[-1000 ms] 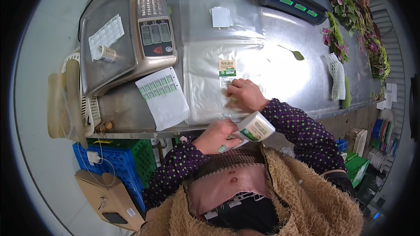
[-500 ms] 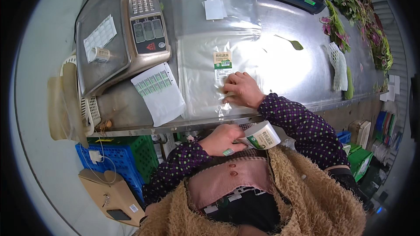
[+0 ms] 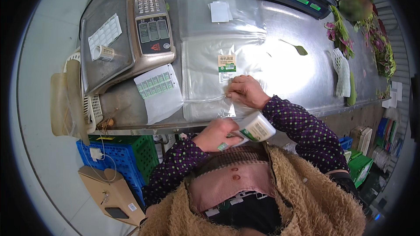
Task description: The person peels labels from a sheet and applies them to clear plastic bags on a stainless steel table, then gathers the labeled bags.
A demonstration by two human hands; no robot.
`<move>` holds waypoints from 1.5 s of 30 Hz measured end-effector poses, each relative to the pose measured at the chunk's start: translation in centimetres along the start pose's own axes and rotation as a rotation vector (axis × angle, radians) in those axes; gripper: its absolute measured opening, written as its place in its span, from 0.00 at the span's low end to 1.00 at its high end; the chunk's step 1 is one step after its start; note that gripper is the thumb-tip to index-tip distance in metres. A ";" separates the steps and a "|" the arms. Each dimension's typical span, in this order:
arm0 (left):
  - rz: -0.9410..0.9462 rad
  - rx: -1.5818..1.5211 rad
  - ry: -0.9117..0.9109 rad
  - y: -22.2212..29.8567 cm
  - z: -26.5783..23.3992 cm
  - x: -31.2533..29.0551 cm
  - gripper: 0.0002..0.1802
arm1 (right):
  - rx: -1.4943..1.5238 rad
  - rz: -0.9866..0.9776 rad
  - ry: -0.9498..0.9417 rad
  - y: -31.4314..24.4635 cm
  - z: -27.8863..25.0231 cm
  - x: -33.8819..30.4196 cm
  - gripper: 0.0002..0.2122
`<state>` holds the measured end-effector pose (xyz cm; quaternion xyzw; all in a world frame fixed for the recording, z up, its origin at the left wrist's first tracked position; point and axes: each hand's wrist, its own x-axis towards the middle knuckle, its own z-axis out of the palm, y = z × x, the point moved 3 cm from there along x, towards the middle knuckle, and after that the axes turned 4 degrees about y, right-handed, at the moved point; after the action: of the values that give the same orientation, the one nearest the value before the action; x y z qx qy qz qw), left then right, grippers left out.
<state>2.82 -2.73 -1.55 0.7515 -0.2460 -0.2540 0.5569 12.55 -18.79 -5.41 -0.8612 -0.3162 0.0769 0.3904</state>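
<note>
Your metal table (image 3: 315,85) carried most of it; the silver scale (image 3: 141,54) sat left, likely to leave you working room. Clear plastic bags (image 3: 203,72) lay flat before you, probably stacked for quick access. A sheet of labels (image 3: 158,96) sat between scale and bags, handy. Your right hand (image 3: 248,91) pinched the top bags' near edge, fingertips together on the film, seemingly to part layers. Your left hand (image 3: 218,135) gripped the label roll (image 3: 259,129) just off the table's near edge, fingers curled, presumably so it stayed close. One printed label (image 3: 227,68) lay on the bags, just beyond your right fingers; stuck or loose, couldn't tell. Glare washed out the bags' right side; the left palm was hidden; layers pinched, uncountable.
</note>
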 end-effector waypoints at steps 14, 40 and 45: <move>-0.222 -0.374 0.281 -3.7 -4.4 0.0 0.20 | 0.258 0.095 -0.223 -0.7 -0.8 -0.6 0.23; 0.040 0.138 0.236 -1.9 -1.1 -1.3 0.19 | 0.431 0.515 -0.271 0.0 -3.1 -1.9 0.10; 0.118 0.094 0.205 0.6 -1.5 -0.5 0.17 | 0.360 0.659 -0.156 -0.8 -3.3 -0.7 0.13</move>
<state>3.43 -1.48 -0.54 0.7831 -0.2431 -0.1306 0.5574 12.92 -20.90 -2.67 -0.8258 -0.0326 0.3181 0.4646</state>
